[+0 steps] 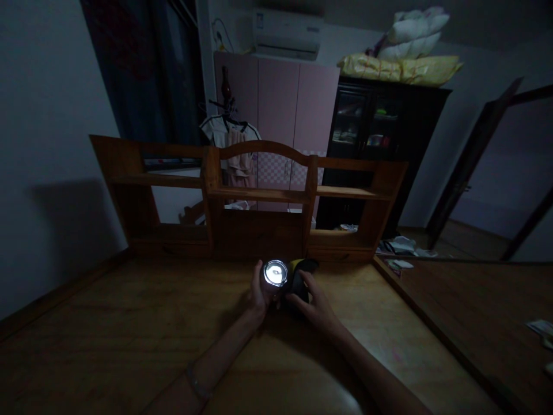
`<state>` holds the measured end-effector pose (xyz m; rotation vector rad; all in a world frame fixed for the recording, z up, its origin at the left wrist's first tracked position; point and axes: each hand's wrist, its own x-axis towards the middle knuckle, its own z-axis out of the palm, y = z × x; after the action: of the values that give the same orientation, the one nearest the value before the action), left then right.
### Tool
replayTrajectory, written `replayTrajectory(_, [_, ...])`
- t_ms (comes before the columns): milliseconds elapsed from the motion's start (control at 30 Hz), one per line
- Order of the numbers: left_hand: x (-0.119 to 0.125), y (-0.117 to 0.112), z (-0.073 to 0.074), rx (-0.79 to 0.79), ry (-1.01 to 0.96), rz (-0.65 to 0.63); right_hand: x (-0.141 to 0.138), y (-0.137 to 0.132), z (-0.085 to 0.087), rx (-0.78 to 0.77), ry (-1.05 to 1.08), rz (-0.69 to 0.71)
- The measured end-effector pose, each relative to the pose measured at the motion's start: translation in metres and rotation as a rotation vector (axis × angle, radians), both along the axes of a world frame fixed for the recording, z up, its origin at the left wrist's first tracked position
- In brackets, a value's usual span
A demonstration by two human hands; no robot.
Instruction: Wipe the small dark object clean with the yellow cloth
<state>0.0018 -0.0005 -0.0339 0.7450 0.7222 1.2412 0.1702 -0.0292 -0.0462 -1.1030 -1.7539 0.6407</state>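
Observation:
My left hand (258, 295) is closed around the side of a round lit lamp (275, 273) with a shiny rim. Its glowing face points up toward the camera. Close against its right side is a black piece with a yellow part (299, 283), and whether the two are joined I cannot tell. My right hand (314, 300) grips that black piece between thumb and fingers. Both hands are just above the wooden bed boards (242, 369), near the headboard. The lamp's underside and some fingertips are hidden.
A wooden headboard with shelves (259, 196) stands across the far end. Behind it are a pink wardrobe (279, 104), hanging clothes (235, 138) and a dark cabinet (367, 115). A raised wooden rail (432, 323) runs along the right. The room is dim.

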Motion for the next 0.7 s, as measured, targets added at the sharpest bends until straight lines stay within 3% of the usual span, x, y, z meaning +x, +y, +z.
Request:
replayTrajectory(167, [0.006, 0.004, -0.003, 0.189, -0.031, 0.282, 0.0, -0.007, 0.002, 0.131, -0.206, 0.042])
replayTrajectory(333, [0.007, 0.002, -0.006, 0.377, 0.071, 0.413, -0.001, -0.009, 0.008, 0.196, -0.283, 0.041])
replayTrajectory(700, [-0.002, 0.013, -0.018, 0.338, 0.118, 0.595, -0.004, -0.018, 0.017, 0.234, -0.406, 0.126])
